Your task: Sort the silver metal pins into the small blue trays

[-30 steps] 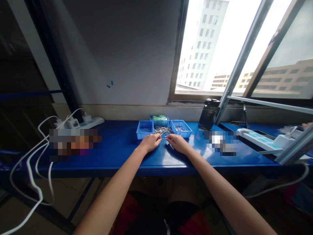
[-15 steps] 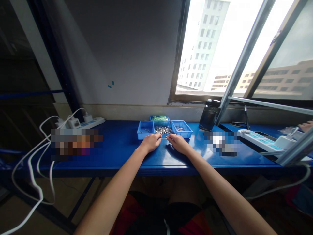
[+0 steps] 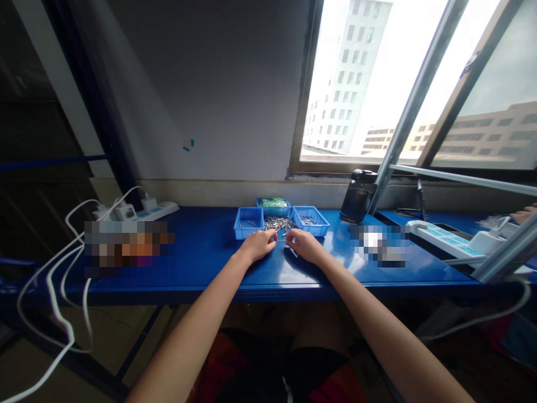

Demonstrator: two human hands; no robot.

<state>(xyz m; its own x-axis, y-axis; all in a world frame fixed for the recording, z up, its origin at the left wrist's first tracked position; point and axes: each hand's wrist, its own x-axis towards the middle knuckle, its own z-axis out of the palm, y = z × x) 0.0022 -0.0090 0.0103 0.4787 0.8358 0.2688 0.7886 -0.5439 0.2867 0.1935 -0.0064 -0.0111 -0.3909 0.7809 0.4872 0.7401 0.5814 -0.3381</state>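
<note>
Two bare hands meet on a blue bench [image 3: 201, 254] just in front of a loose pile of small metal pins [image 3: 279, 223], their fingertips almost touching. The left hand [image 3: 259, 244] rests in front and to the left of the pins, with its fingers curled in towards the thumb. The right hand [image 3: 305, 245] rests in front and to the right of the pins in the same pinched pose. Whether either hand grasps a pin cannot be told; anything there is too small to make out. The pins lie on the bench between two blue trays, the left tray [image 3: 249, 221] close against one side of the pile and the right tray [image 3: 311, 220] against the other. Each holds a few metal parts. Just behind the pins stands a back tray [image 3: 273, 204] of green pieces. A dark jar [image 3: 358, 196] stands well to the right of the pins, below the window [image 3: 377, 84]. Far to the left of the pins lies a white power strip [image 3: 157, 210], its cables [image 3: 54, 280] looping off the bench. A second strip [image 3: 440, 232] lies far to the right, and beyond it another person's fingers [image 3: 526, 214] show.
</note>
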